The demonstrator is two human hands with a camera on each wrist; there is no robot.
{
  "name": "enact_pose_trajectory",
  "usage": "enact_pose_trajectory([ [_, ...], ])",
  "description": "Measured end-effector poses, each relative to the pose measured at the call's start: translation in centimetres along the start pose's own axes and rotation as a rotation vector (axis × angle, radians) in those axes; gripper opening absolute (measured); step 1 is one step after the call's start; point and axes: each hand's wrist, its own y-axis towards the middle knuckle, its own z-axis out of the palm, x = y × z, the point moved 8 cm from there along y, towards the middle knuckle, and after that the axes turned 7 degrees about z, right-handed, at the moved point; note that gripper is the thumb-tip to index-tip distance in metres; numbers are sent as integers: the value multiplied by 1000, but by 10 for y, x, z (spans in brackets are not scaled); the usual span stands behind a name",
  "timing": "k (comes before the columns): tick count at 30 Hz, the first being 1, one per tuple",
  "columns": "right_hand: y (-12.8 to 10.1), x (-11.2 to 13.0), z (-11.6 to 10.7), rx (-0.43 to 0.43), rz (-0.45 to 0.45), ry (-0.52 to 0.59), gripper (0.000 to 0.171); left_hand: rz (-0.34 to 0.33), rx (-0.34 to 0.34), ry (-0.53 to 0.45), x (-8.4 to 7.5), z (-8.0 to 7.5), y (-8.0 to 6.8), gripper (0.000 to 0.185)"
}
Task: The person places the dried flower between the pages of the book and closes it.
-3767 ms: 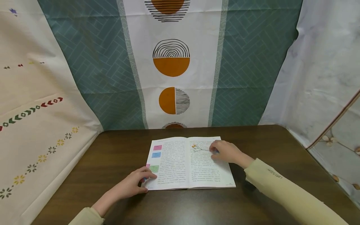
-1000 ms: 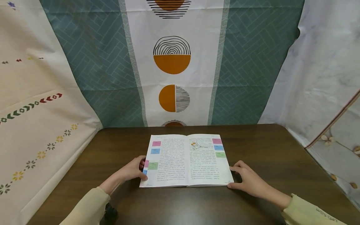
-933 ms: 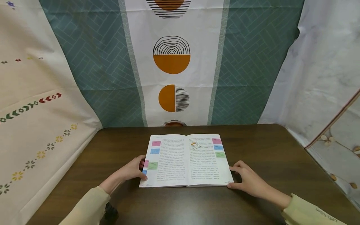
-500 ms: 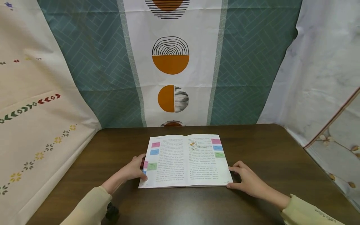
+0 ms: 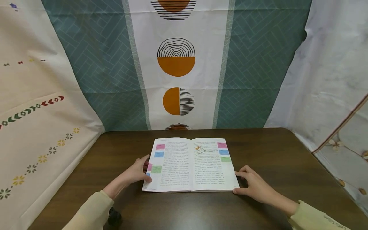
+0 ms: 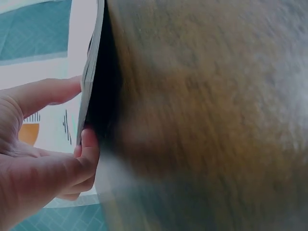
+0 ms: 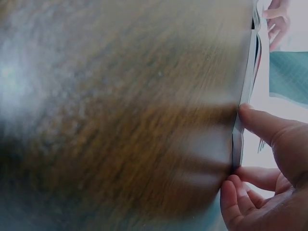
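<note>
White open book point(image 5: 191, 164), colour-tabbed, gripped by left hand point(image 5: 135, 172) and right hand point(image 5: 254, 187).

Open tabbed book point(image 5: 190, 164) flat on table

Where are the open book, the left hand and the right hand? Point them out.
open book point(image 5: 184, 166): head view, on the printed left page near the spine.
left hand point(image 5: 135, 172): head view, on the back of the hand.
right hand point(image 5: 256, 187): head view, on the back of the hand.
</note>
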Motion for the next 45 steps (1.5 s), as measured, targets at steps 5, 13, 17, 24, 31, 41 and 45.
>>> enact_pose_trajectory([
  [5,1,-1,-1,-3,0,8,74,42,-2,-26,-10,-7,0,94],
  [13,1,-4,2,9,7,2,76,203,51,-98,-51,-22,0,86],
  [17,1,-5,3,11,8,2,76,239,30,-54,-66,-27,2,87],
  [24,0,-5,3,15,18,1,75,296,15,14,-96,-31,7,81],
  [31,0,-4,2,15,30,-1,74,322,15,86,-125,-31,14,81],
  [41,-3,-3,2,8,11,8,74,401,28,86,-164,-19,25,78],
  [45,-3,-3,2,0,4,12,74,401,28,132,-173,-16,30,77],
])
